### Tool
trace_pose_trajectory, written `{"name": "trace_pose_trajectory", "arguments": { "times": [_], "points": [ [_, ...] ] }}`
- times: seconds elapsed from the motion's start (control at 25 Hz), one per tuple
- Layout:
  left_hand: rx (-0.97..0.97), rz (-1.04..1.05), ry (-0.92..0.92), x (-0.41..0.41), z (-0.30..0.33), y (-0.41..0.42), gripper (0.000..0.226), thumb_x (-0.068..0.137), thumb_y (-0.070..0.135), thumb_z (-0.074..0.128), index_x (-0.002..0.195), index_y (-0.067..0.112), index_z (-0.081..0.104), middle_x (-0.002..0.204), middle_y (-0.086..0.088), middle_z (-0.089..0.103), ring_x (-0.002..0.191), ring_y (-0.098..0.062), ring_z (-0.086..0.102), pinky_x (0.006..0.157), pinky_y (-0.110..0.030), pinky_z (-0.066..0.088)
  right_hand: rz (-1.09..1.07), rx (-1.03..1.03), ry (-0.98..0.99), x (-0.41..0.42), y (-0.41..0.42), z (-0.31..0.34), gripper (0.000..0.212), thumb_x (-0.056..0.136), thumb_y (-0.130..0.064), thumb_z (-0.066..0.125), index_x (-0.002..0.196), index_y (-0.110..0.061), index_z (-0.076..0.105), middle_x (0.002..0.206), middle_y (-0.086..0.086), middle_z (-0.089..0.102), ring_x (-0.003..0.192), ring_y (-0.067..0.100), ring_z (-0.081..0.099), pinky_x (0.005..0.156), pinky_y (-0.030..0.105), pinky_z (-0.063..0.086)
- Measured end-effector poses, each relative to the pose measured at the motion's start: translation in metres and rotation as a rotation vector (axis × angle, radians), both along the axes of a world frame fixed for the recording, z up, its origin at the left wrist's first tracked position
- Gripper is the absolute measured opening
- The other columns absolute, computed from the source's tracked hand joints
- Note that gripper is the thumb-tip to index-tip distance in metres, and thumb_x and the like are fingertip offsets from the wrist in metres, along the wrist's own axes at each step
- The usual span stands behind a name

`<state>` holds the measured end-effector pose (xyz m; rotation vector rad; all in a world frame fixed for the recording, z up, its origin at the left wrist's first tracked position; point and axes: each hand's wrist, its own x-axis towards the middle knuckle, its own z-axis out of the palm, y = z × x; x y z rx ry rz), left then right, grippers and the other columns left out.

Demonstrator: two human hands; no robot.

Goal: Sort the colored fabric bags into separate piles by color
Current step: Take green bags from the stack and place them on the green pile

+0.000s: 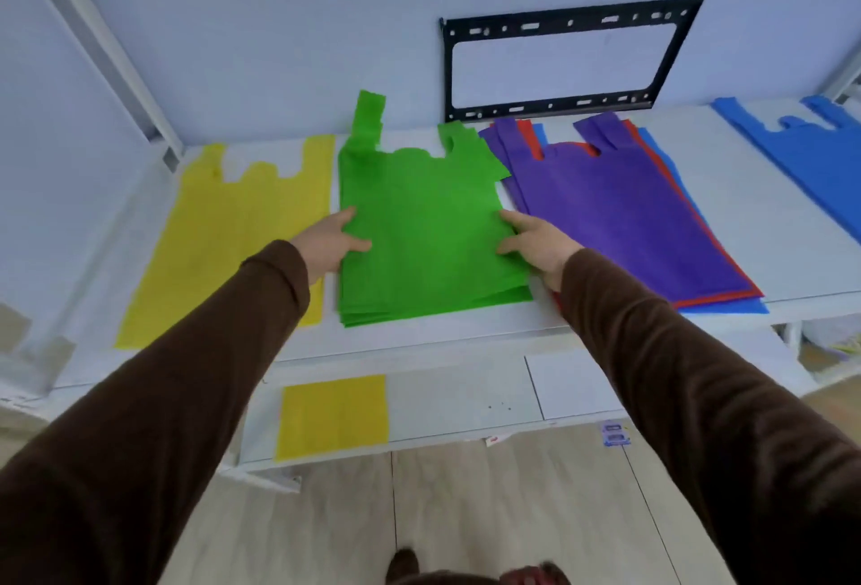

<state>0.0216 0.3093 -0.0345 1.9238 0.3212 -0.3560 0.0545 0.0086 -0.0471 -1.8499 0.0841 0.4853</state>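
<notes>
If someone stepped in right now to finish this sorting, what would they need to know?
Left hand and right hand grip the side edges of the green pile on the white shelf.
Done: yellow bag at left, green pile in the middle, blue bag at far right.
Left: the mixed stack, purple on top with red and blue beneath, needs separating by color.

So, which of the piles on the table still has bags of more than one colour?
The pile with the purple bag on top, right of the green pile. Red and blue edges show beneath it; the other piles each show one colour.
</notes>
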Motion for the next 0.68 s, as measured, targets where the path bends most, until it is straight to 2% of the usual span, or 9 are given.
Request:
{"name": "trace_pose_trajectory", "arguments": {
  "times": [0.08, 0.16, 0.24, 0.44, 0.52, 0.6, 0.68],
  "points": [
    [0.009, -0.012, -0.003, 0.002, -0.004, -0.001, 0.081, 0.089, 0.001, 0.063, 0.155, 0.017, 0.019, 0.157, -0.010, 0.030, 0.137, -0.031, 0.041, 0.109, -0.041, 0.039, -0.036, -0.152, -0.043, -0.004, 0.006, -0.001, 0.072, 0.082, 0.013, 0.060, 0.148, -0.008, 0.038, 0.140, 0.017, 0.054, 0.116, 0.032, 0.060, 0.104, 0.047, 0.047],
    [0.116, -0.050, -0.056, 0.004, -0.003, -0.002, 0.083, 0.087, -0.001, 0.065, 0.155, 0.016, 0.019, 0.160, -0.009, 0.022, 0.144, -0.027, 0.030, 0.116, -0.039, 0.030, -0.059, -0.219, -0.074, -0.010, 0.008, 0.004, 0.070, 0.082, 0.014, 0.060, 0.146, -0.007, 0.040, 0.139, 0.017, 0.054, 0.114, 0.032, 0.062, 0.102, 0.046, 0.048],
    [0.196, -0.072, -0.078, 0.005, -0.003, -0.002, 0.083, 0.088, -0.001, 0.064, 0.155, 0.016, 0.019, 0.161, -0.007, 0.019, 0.146, -0.025, 0.024, 0.117, -0.034, 0.025, -0.061, -0.251, -0.111, -0.015, 0.010, 0.008, 0.068, 0.084, 0.013, 0.059, 0.146, -0.009, 0.042, 0.140, 0.016, 0.053, 0.112, 0.033, 0.063, 0.100, 0.045, 0.050],
    [0.289, -0.108, -0.101, 0.001, -0.005, 0.002, 0.082, 0.090, 0.006, 0.065, 0.155, 0.017, 0.016, 0.162, -0.006, 0.017, 0.148, -0.025, 0.021, 0.117, -0.035, 0.023, -0.007, -0.405, -0.215, -0.020, 0.014, 0.009, 0.062, 0.087, 0.006, 0.057, 0.146, -0.010, 0.043, 0.140, 0.017, 0.052, 0.116, 0.037, 0.060, 0.097, 0.043, 0.051],
    [0.342, -0.132, -0.119, 0.000, -0.005, 0.004, 0.083, 0.089, 0.017, 0.068, 0.155, 0.016, 0.018, 0.162, -0.008, 0.017, 0.147, -0.026, 0.021, 0.119, -0.038, 0.023, 0.017, -0.512, -0.258, -0.020, 0.014, 0.008, 0.061, 0.088, -0.002, 0.057, 0.146, -0.012, 0.044, 0.142, 0.016, 0.052, 0.124, 0.035, 0.053, 0.103, 0.039, 0.046],
    [0.497, -0.189, -0.137, -0.002, -0.006, 0.006, 0.084, 0.088, 0.027, 0.069, 0.155, 0.014, 0.019, 0.161, -0.012, 0.017, 0.146, -0.029, 0.024, 0.118, -0.039, 0.025, 0.080, -0.699, -0.298, -0.023, 0.015, 0.009, 0.059, 0.090, -0.011, 0.058, 0.147, -0.015, 0.043, 0.145, 0.013, 0.050, 0.131, 0.036, 0.042, 0.108, 0.035, 0.035],
    [0.653, -0.237, -0.133, -0.003, -0.009, 0.006, 0.086, 0.086, 0.030, 0.071, 0.154, 0.013, 0.021, 0.159, -0.016, 0.019, 0.141, -0.033, 0.031, 0.115, -0.039, 0.030, 0.151, -0.796, -0.311, -0.029, 0.018, 0.011, 0.057, 0.092, -0.016, 0.058, 0.146, -0.014, 0.042, 0.149, 0.011, 0.045, 0.135, 0.035, 0.036, 0.111, 0.033, 0.026]
  ]
}}
